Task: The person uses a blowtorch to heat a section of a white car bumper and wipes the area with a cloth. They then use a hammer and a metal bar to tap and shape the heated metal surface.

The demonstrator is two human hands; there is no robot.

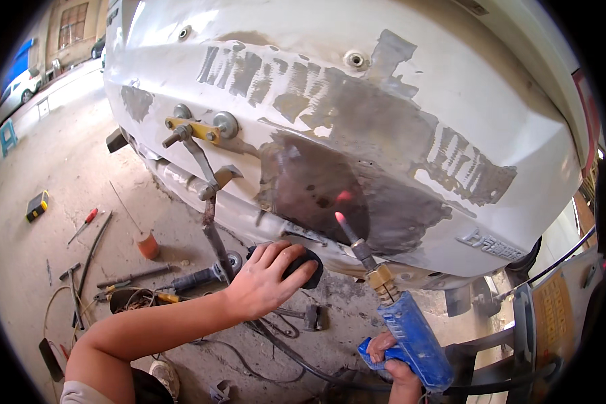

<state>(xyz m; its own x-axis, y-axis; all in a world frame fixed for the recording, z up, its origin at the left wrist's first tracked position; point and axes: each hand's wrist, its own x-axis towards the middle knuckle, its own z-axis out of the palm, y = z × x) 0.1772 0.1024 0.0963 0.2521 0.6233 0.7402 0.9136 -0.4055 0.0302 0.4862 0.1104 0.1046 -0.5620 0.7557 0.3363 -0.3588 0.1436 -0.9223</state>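
My right hand (388,353) is closed round the handle of a blue gun-shaped tool (417,340) with a brass collar. Its pointed tip (343,225) glows red, close to a dark bare patch (313,178) on the white car panel (491,128); whether it touches I cannot tell. A red glow shows on the patch beyond the tip. Below the panel, my left hand (266,279) is closed on a black pad (303,269), perhaps folded cloth. Left of the patch, a metal puller with a yellow bar (196,128) and round discs rests against the panel.
An angle grinder (198,278), a hammer (311,316), a red-handled screwdriver (84,224), an orange cup-like object (147,245) and a black-and-yellow box (38,206) lie about the floor. Cables run beneath my arms. A machine with a yellow panel (553,311) stands at right.
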